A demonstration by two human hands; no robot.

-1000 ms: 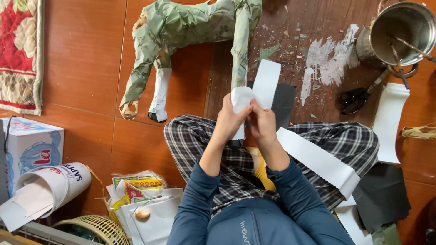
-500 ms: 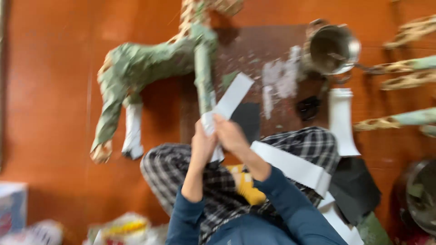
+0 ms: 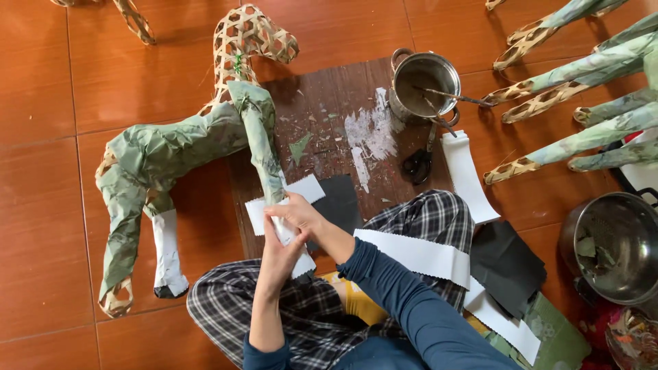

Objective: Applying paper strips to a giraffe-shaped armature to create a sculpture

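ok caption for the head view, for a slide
Both hands, left hand and right hand, wrap white paper around a leg of a woven animal frame.

Floor tiles (image 3: 62, 205): glossy orange-brown. Board (image 3: 329, 103), upper centre: dark brown wood, white smear, green flecks. Animal frame (image 3: 171, 147), left of centre: bare tan lattice weave at head and feet, body in crinkled mottled green paper, one hind leg white with black tip. Paper strip (image 3: 301, 190) at the front leg, centre: white. Sheet (image 3: 340, 202) beside it: black. Trousers (image 3: 425, 219), lower centre: black-white-grey plaid. Sleeves (image 3: 418, 308): dark blue. Strip (image 3: 415, 255) across the knee: white, zigzag edge. Pot (image 3: 423, 85), upper centre: silver metal. Scissors (image 3: 417, 164): black handles.
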